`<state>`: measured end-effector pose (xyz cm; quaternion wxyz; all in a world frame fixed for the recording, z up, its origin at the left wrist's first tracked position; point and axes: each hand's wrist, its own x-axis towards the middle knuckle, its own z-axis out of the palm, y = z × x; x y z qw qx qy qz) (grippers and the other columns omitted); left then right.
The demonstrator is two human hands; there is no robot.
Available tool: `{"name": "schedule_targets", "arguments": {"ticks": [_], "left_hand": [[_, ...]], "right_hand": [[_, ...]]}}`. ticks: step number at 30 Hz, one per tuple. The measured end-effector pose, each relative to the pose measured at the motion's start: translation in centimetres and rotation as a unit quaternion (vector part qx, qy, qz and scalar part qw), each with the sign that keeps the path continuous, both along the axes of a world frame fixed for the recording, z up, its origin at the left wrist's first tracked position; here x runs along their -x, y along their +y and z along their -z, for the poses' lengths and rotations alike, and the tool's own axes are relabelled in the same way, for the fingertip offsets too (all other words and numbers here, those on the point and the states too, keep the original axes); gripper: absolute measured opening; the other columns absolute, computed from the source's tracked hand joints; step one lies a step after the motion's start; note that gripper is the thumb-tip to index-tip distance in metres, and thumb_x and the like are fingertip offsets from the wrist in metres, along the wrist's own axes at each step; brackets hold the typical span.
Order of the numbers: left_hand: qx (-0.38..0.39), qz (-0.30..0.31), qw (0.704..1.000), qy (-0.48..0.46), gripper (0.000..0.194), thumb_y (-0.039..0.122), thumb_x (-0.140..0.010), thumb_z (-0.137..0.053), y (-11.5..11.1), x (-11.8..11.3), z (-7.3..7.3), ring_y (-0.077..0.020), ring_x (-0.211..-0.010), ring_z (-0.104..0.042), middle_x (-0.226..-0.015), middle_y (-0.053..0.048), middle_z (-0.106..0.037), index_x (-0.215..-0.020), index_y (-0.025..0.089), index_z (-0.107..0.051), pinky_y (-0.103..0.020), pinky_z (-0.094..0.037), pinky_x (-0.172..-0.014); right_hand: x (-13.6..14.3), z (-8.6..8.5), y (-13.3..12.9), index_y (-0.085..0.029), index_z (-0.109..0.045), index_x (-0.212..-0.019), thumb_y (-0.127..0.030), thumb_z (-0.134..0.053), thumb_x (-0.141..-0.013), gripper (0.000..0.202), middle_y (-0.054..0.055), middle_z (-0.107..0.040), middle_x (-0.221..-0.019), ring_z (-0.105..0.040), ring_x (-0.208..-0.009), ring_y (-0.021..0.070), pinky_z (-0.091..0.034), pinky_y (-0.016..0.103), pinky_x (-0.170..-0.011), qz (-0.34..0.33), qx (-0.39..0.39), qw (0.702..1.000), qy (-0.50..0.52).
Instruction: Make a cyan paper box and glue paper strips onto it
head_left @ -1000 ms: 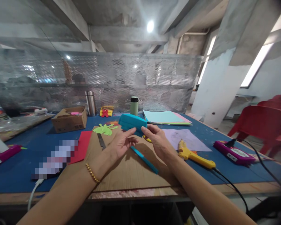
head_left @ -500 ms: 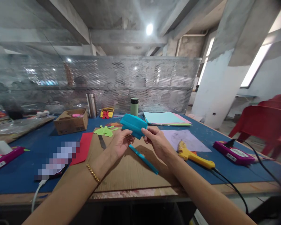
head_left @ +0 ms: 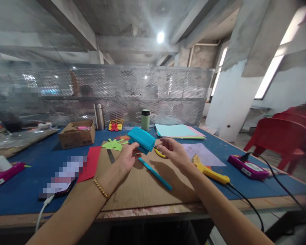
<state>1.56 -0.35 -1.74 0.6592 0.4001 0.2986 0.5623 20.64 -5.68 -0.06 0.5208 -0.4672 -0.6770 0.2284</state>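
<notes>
A folded piece of blue paper (head_left: 142, 137) is pinched in my left hand (head_left: 127, 158), thumb on its near edge and fingers underneath. My right hand (head_left: 173, 151) is just off the paper's right end, fingers loosely bent and apart, with nothing visible between them. Close to those fingertips is a yellow-handled tool (head_left: 160, 153), mostly hidden by the hand and paper. Below the hands, a narrow blue strip (head_left: 155, 174) lies slantwise on the cardboard sheet (head_left: 132, 194). A dark flat blade or ruler piece (head_left: 111, 156) rests left of my left hand.
Green paper cutouts (head_left: 115, 144) and red paper (head_left: 90, 163) lie left, near a phone (head_left: 62, 180) with a cable. A yellow glue gun (head_left: 211, 172) sits right on lilac paper (head_left: 206, 154). Behind stand a cardboard box (head_left: 78, 134), steel flask (head_left: 99, 117), green bottle (head_left: 145, 119) and paper stack (head_left: 177, 131).
My right hand has let go of the blue paper and moved slightly right. The paper has tilted and shifted left in my left hand, and the yellow-handled tool has come into view.
</notes>
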Motion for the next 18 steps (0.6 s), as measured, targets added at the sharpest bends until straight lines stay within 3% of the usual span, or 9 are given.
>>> {"name": "schedule_targets", "arguments": {"ticks": [2,4,7,9,13,15,18], "left_hand": [[0.011,-0.006,1.000,0.007,0.025,0.021,-0.053,-0.076,0.1,0.1,0.1,-0.0110,-0.054,-0.057,-0.058,0.004,-0.062,-0.065,0.018,-0.055,-0.024,-0.043,-0.053],[0.024,-0.008,1.000,0.013,0.025,0.020,-0.053,-0.076,0.1,0.0,0.2,-0.0119,-0.053,-0.057,-0.056,0.004,-0.061,-0.065,0.018,-0.055,-0.024,-0.043,-0.051],[0.037,-0.005,0.999,0.020,0.023,0.019,-0.055,-0.077,0.0,-0.2,0.2,-0.0136,-0.055,-0.059,-0.059,0.001,-0.064,-0.067,0.017,-0.057,-0.025,-0.045,-0.049],[0.040,0.001,0.999,0.020,0.022,0.017,-0.056,-0.077,-0.1,-0.1,0.3,-0.0138,-0.055,-0.059,-0.060,0.001,-0.065,-0.069,0.017,-0.059,-0.025,-0.047,-0.050],[0.038,0.012,0.999,0.012,0.020,0.015,-0.058,-0.077,0.0,0.1,0.5,-0.0121,-0.054,-0.059,-0.062,0.001,-0.066,-0.068,0.017,-0.060,-0.024,-0.049,-0.051],[0.033,0.011,0.999,0.007,0.020,0.016,-0.059,-0.076,0.1,0.2,0.5,-0.0112,-0.054,-0.058,-0.061,0.002,-0.065,-0.066,0.018,-0.058,-0.022,-0.048,-0.050],[0.028,0.005,1.000,0.004,0.018,0.017,-0.060,-0.075,0.0,0.2,0.3,-0.0116,-0.054,-0.059,-0.062,0.002,-0.065,-0.064,0.018,-0.057,-0.022,-0.049,-0.051]], "right_hand": [[-2.6,-0.3,-2.1,-0.021,-0.066,-0.111,-0.045,-0.060,-0.090,0.032,0.008,-0.068,-0.098,-0.062,-0.081,0.0199,-0.050,0.034,-0.069,0.076,-0.050,0.988,-0.124],[-6.0,0.0,-4.4,-0.022,-0.068,-0.113,-0.038,-0.051,-0.095,0.029,0.011,-0.068,-0.108,-0.063,-0.086,0.0224,-0.050,0.037,-0.074,0.131,-0.073,0.950,-0.275],[-10.9,1.6,-7.1,-0.017,-0.070,-0.108,-0.025,-0.048,-0.091,0.029,0.016,-0.069,-0.112,-0.061,-0.099,0.0321,-0.047,0.047,-0.085,0.277,-0.058,0.847,-0.450],[-12.9,2.8,-8.3,-0.016,-0.070,-0.104,-0.024,-0.046,-0.091,0.029,0.018,-0.070,-0.110,-0.061,-0.097,0.0337,-0.046,0.047,-0.080,0.314,-0.006,0.792,-0.524],[-13.4,4.1,-9.2,-0.019,-0.067,-0.108,-0.022,-0.049,-0.090,0.025,0.014,-0.069,-0.117,-0.061,-0.101,0.0287,-0.044,0.039,-0.081,0.258,0.055,0.792,-0.551],[-13.0,4.1,-8.9,-0.019,-0.065,-0.112,-0.020,-0.049,-0.090,0.028,0.014,-0.067,-0.121,-0.061,-0.105,0.0283,-0.043,0.037,-0.082,0.256,0.060,0.793,-0.550],[-13.0,3.9,-8.1,-0.018,-0.066,-0.103,-0.022,-0.047,-0.090,0.023,0.013,-0.068,-0.111,-0.062,-0.098,0.0279,-0.044,0.037,-0.078,0.265,0.072,0.783,-0.558]]}}
